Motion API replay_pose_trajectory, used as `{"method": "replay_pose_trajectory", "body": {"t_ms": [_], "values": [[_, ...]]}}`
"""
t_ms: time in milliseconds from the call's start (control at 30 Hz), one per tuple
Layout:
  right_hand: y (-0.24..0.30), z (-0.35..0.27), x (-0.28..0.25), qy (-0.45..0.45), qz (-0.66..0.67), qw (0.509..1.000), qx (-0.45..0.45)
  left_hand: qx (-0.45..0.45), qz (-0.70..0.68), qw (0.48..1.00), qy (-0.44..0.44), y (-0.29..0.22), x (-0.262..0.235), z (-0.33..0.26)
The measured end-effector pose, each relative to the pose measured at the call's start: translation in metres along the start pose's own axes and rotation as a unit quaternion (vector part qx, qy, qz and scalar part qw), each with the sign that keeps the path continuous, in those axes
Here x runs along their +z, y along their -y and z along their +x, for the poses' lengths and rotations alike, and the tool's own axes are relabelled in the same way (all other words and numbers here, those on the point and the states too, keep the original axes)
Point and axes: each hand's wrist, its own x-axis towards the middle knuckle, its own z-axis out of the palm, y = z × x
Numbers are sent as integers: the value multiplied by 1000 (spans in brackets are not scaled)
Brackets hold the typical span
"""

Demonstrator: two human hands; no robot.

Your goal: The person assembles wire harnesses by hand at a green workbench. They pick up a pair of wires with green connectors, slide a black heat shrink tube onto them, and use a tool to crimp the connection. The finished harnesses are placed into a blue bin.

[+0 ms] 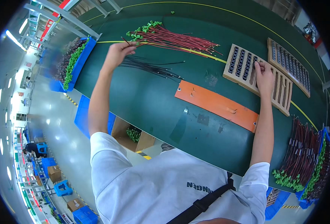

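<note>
Item 1: left hand (117, 52), at 11 o'clock in my view, fingers (129, 44) pinched narrow on the end of a red wire at the near edge of the red wire bundle (172, 39). That bundle lies fanned on the green counter (146, 100), its green connectors at 12 o'clock.

Item 2: black wire bundle (150, 68), just below the left hand, flat on the counter, near the red bundle.

Item 3: right hand (264, 76), at 2 o'clock, fingers curled and pressed onto the wooden slotted jig (243, 65). I cannot tell whether they hold anything small.

Item 4: second wooden jig (290, 65), at 2 o'clock beyond the first, just beside it.

Item 5: orange plate (215, 104), centre of the counter, between the two forearms, below the first jig.

Item 6: stack of dark red wires with green connectors (301, 156), at 4 o'clock by the right elbow.

Item 7: blue bin (81, 61) at 10 o'clock on the counter's far-left edge, holding wires with green connectors.

Item 8: cardboard box (133, 136) under the counter edge at 8 o'clock, with green parts inside.
</note>
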Motion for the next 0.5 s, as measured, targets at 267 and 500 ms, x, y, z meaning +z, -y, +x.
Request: {"method": "replay_pose_trajectory", "body": {"t_ms": [267, 500], "values": [[-2, -1, 1, -9, 16, 1000, -7, 122, -43, 938, -322, -25, -64, -5], [-3, 1, 8, -6, 36, 999, -16, 300, 95, 867, -387, -71, -61, -6]]}}
